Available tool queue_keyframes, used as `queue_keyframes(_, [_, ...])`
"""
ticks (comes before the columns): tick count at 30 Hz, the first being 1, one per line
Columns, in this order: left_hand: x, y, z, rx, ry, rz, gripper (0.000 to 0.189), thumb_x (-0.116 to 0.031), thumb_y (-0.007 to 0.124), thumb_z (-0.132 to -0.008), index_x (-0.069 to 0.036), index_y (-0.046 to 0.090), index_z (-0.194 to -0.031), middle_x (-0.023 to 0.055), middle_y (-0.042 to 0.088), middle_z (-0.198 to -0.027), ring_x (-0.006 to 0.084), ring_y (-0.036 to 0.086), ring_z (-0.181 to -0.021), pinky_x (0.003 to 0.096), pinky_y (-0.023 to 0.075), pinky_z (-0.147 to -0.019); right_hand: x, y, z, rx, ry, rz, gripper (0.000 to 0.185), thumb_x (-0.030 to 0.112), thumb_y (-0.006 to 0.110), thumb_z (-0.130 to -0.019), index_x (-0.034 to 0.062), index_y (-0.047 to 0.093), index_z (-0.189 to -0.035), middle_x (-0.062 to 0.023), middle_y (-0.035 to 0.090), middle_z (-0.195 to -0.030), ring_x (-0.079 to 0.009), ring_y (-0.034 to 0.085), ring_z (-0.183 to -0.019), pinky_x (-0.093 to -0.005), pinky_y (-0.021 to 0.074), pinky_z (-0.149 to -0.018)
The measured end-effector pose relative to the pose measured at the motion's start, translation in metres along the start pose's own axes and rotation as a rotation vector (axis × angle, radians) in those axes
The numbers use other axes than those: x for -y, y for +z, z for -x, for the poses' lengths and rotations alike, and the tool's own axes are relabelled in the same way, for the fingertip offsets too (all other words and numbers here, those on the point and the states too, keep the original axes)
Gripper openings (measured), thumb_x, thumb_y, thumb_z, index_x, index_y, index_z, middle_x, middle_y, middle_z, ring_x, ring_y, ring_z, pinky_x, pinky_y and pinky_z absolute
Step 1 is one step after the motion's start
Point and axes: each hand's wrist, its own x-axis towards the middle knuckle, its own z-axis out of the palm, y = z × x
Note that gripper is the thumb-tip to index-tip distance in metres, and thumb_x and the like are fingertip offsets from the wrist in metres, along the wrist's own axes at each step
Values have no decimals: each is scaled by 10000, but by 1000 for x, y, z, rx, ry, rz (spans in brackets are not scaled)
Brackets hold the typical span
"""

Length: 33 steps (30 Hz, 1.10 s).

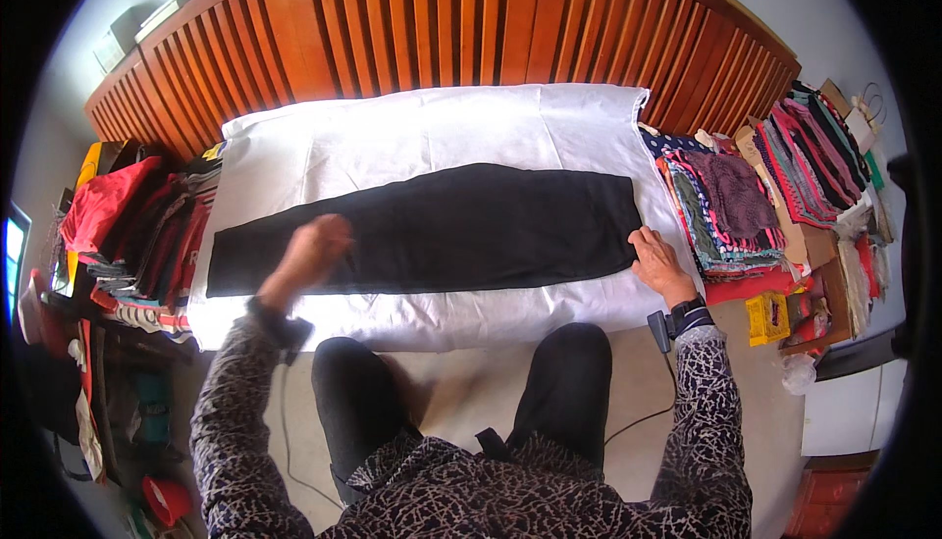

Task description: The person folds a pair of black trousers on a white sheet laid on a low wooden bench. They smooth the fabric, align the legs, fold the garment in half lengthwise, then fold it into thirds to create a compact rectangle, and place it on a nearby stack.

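A pair of folded black trousers, or a similar long black garment, lies flat across a white cloth. My right hand pinches the garment's right edge near its lower corner, thumb and fingers closed on the fabric. Over the garment's left part is my left hand, blurred, its fingers curled; whether it touches or holds the fabric cannot be told. Each wrist wears a dark band with a cable running down from it.
Folded clothes are stacked on the left, more clothes on the right beside a cardboard box of garments. A slatted wooden headboard stands behind the cloth. A yellow packet and a red bucket sit lower down.
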Motion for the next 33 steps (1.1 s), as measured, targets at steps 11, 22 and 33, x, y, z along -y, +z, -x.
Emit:
queue_keyframes(11, [-149, 154, -27, 146, 381, -190, 324, -209, 770, -828, -96, 578, -1064, 112, 609, -1031, 346, 610, -1014, 466, 511, -866, -15, 9, -5, -6, -46, 6, 77, 74, 530, -906, 68, 601, -936, -154, 614, -942, -380, 644, -919, -501, 539, -795])
queue_keyframes(22, [-147, 180, -32, 77, 111, -215, 90, -205, 669, -865, -138, 701, -916, 28, 670, -966, 295, 623, -1000, 455, 506, -856, -11, -1, -6, 32, -26, -68, 121, 81, 607, -858, 88, 624, -978, -117, 612, -1013, -360, 618, -1000, -490, 511, -850])
queue_keyframes(33, [-138, 182, -49, 167, -118, 92, 161, -236, 646, -809, -137, 762, -858, 61, 725, -873, 290, 694, -858, 397, 539, -767, 5, 1, 4, -47, -128, -12, 92, 92, 609, -867, 76, 620, -957, -102, 622, -996, -335, 594, -1031, -482, 519, -873])
